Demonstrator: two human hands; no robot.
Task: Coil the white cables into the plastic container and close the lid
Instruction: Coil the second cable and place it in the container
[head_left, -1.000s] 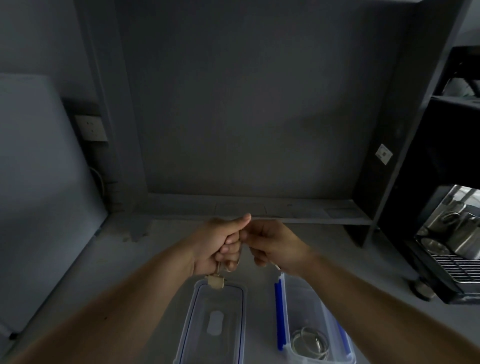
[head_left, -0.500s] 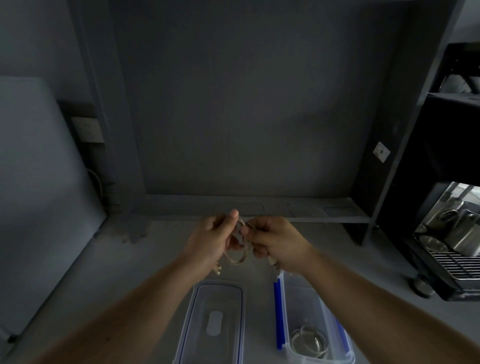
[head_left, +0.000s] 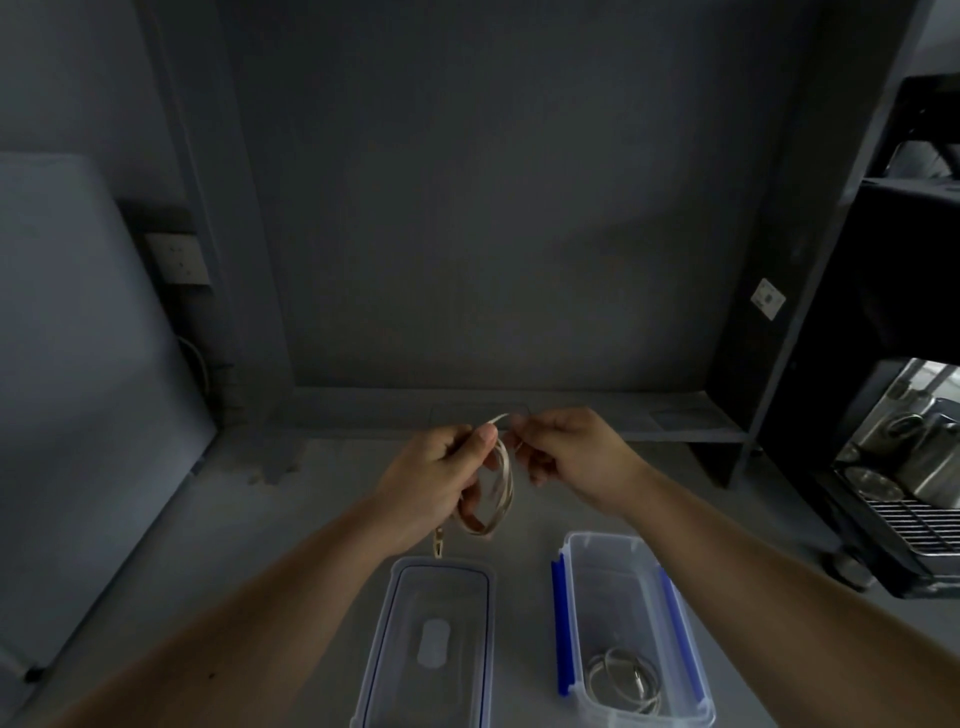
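We see a thin white cable (head_left: 500, 496) up in the air over the middle of the grey desk (head_left: 249, 551), wound into a few loose loops. The left hand (head_left: 439, 480) has its fingers curled round one side of the loops. The right hand (head_left: 574, 457) pinches the free strand at the top of the coil between thumb and fingertips. A small plug (head_left: 439, 548) dangles below the left hand.

Towards the desk's front edge sits the clear plastic container with blue clips (head_left: 602, 540), open. Another coiled white cable (head_left: 623, 680) is already in it. Its clear lid (head_left: 402, 649) lies flat just to the left.

We judge this cable light and limp but springy. Let go of the loops and they will likely fan out. So we would hold the bundle where the loops cross, all strands together, and lower it in flat.

The light is dim, and we cannot count the loops. The cable's other end is hidden inside the right hand. The lower frame edge cuts off both lid and container, so we cannot see how the clips stand there.
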